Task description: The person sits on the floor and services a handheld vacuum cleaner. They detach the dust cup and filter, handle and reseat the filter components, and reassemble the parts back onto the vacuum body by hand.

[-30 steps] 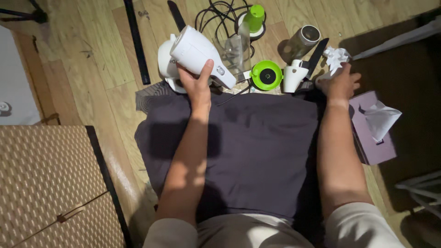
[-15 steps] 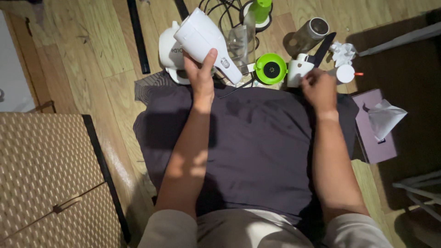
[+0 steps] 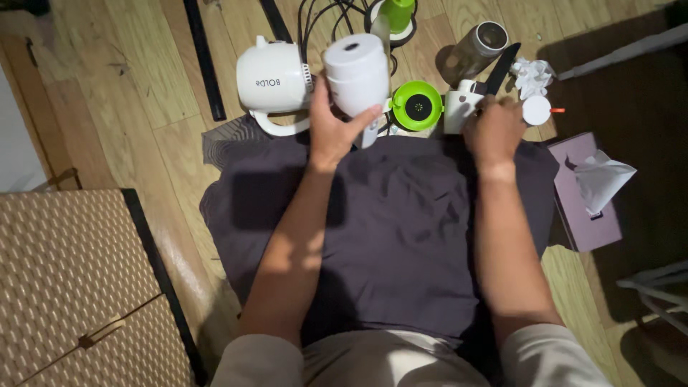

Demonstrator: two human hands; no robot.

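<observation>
Light wood plank floor (image 3: 129, 107) is running across the whole scene — warm light is falling on its left and far parts, deep shadow is lying at far right. A woven tan seat with a dark edge (image 3: 64, 287) is sitting near left — pale wall strip beyond it.

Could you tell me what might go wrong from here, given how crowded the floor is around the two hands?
The left hand holds the white cylindrical part tilted above the white appliance body; it could slip and knock that. The right hand works at the small white part close to a black blade, so a cut seems possible. The black cords could snag.
</observation>
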